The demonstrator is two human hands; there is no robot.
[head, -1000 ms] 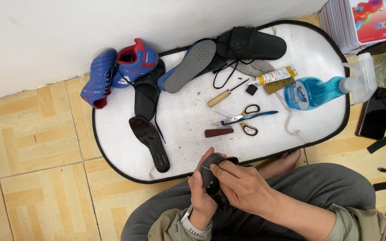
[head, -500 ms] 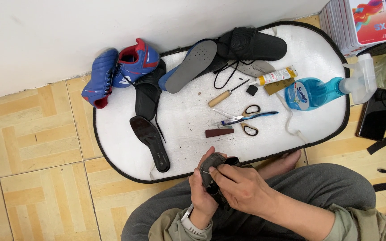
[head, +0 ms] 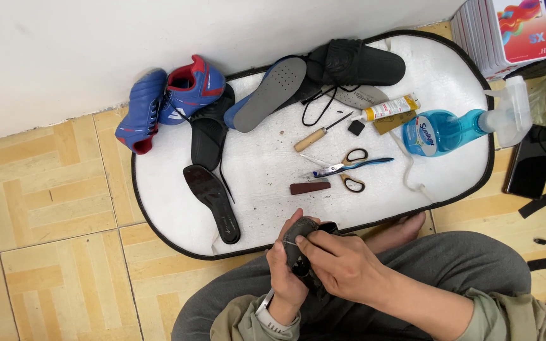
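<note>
Hands (head: 323,265) curled around dark shoe (head: 301,243)

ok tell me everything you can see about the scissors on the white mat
The scissors lie flat on the white mat, blades slightly parted and pointing left. The blades look like metal; the handle loops are dark with tan inner rims, one up by the blue spray bottle, one lower right. A thin blue-handled tool lies across them. A small dark-red block sits just below, a wooden-handled awl above. No hand touches them.
</note>
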